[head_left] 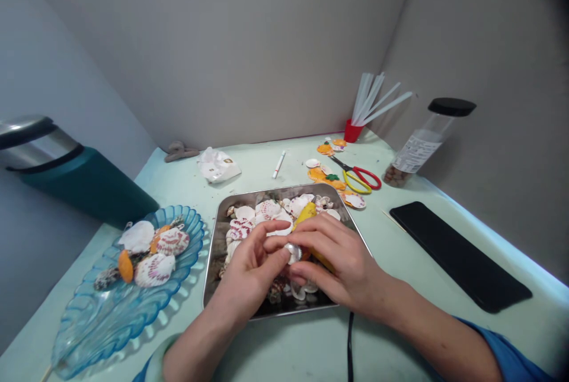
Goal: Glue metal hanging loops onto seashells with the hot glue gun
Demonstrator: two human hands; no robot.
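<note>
A small whitish shell is pinched between the fingertips of my left hand and my right hand. Both hands are over a metal tray that holds many white and red-patterned shells. Something yellow, perhaps a tool's handle, passes beneath my right hand, which hides part of it; whether that hand also grips it is unclear. The fingers of both hands are bent and nearly meet.
Left: a blue leaf-shaped dish with shells and a teal bottle. Behind: a crumpled packet, a marker, orange shell pieces, scissors, a red cup of sticks. Right: a jar and a black phone-like slab.
</note>
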